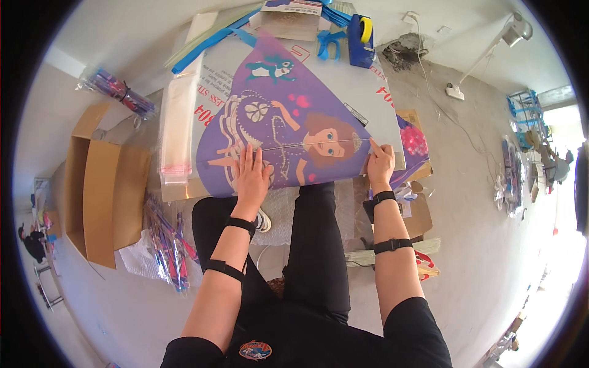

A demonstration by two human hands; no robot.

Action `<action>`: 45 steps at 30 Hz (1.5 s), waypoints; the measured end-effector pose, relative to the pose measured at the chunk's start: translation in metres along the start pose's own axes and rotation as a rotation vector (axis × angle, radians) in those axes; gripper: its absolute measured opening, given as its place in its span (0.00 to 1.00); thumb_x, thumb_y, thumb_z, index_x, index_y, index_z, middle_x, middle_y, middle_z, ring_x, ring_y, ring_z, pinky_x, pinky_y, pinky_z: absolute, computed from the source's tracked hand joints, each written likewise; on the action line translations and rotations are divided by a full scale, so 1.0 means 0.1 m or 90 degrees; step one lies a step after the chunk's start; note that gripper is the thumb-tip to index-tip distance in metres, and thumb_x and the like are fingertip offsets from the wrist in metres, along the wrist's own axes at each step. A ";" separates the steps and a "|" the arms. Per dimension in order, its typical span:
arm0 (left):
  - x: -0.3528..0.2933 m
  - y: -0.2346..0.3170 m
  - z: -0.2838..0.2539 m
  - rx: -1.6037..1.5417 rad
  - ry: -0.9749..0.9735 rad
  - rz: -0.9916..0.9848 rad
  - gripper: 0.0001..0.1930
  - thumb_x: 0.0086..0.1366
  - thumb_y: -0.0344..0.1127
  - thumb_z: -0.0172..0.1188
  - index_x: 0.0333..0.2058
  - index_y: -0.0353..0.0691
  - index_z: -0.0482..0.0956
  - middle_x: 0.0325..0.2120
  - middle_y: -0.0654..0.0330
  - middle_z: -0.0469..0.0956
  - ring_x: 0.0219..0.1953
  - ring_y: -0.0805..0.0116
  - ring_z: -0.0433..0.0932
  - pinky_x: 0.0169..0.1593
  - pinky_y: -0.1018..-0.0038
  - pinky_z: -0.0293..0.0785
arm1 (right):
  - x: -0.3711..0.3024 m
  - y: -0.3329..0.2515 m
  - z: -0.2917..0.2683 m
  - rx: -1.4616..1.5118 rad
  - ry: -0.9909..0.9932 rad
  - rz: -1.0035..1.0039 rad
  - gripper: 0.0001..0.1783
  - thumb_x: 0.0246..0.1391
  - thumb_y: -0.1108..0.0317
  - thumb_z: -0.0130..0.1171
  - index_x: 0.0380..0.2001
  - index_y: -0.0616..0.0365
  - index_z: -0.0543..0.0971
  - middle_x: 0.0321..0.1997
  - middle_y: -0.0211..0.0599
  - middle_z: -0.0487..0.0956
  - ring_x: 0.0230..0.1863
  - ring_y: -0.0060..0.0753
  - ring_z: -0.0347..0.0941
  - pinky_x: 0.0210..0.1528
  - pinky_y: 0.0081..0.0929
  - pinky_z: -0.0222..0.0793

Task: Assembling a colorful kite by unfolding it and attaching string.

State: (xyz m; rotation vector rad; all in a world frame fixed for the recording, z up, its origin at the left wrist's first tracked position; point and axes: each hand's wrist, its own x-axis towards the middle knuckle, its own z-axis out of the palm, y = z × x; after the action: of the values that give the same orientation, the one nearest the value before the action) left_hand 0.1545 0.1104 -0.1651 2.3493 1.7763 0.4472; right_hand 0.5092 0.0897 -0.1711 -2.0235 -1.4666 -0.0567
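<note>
A purple kite-like sheet (245, 138), printed with a princess figure and a blue squirrel, lies spread on the table in front of me. A thin, pale rod or cord (288, 146) runs across it between my two hands; I cannot tell which it is. My left hand (251, 178) rests on the lower left part of the sheet with its fingers stretched out. At the right corner of the sheet, my right hand (381, 162) pinches the edge near the end of the thin line. The fingers partly hide what lies between them.
A blue tape dispenser (362, 42) with yellow tape stands at the table's far right, beside blue strips (331, 46). Clear plastic sleeves (178, 122) lie along the left edge. An open cardboard box (101, 190) and wrapped bundles (169, 245) are on the floor at left.
</note>
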 end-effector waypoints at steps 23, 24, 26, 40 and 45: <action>0.50 -0.32 -0.33 -0.184 0.181 -0.017 0.21 0.62 0.36 0.56 0.53 0.35 0.70 0.54 0.47 0.68 0.56 0.47 0.66 0.57 0.54 0.63 | 0.02 0.00 -0.05 0.067 -0.001 0.072 0.20 0.46 0.79 0.50 0.42 0.51 0.82 0.31 0.42 0.74 0.34 0.44 0.71 0.40 0.35 0.68; 0.66 -0.41 -0.41 -0.180 0.245 -0.011 0.13 0.61 0.32 0.57 0.44 0.34 0.75 0.44 0.48 0.76 0.48 0.48 0.73 0.50 0.60 0.69 | 0.02 0.02 -0.06 0.068 0.002 0.071 0.20 0.47 0.79 0.50 0.42 0.54 0.81 0.31 0.42 0.74 0.35 0.44 0.71 0.40 0.35 0.68; 0.96 -0.76 -0.51 -0.229 0.226 -0.069 0.11 0.61 0.32 0.57 0.41 0.34 0.76 0.41 0.48 0.77 0.45 0.49 0.75 0.48 0.62 0.71 | 0.01 -0.02 -0.07 0.065 -0.004 0.083 0.19 0.49 0.79 0.49 0.44 0.55 0.80 0.30 0.41 0.73 0.34 0.42 0.70 0.39 0.34 0.67; 3.10 -2.97 -0.86 0.051 0.197 -0.122 0.10 0.61 0.33 0.51 0.37 0.43 0.81 0.36 0.49 0.79 0.41 0.49 0.77 0.43 0.59 0.73 | -0.03 -0.03 -0.04 0.056 0.013 0.127 0.18 0.54 0.78 0.50 0.46 0.55 0.79 0.33 0.37 0.74 0.32 0.35 0.70 0.35 0.28 0.67; 3.57 -3.04 -0.71 0.068 0.126 -0.140 0.11 0.60 0.33 0.52 0.39 0.43 0.81 0.37 0.50 0.79 0.43 0.50 0.77 0.45 0.59 0.73 | -0.03 -0.06 -0.08 0.038 0.016 0.170 0.17 0.54 0.78 0.51 0.46 0.56 0.79 0.31 0.33 0.73 0.31 0.30 0.69 0.34 0.26 0.65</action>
State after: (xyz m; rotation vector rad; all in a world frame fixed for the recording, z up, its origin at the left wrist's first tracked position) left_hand -0.0573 0.5342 -0.1419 2.2078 2.1698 0.5824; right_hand 0.5052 0.0844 -0.1628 -2.1433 -1.1582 0.0718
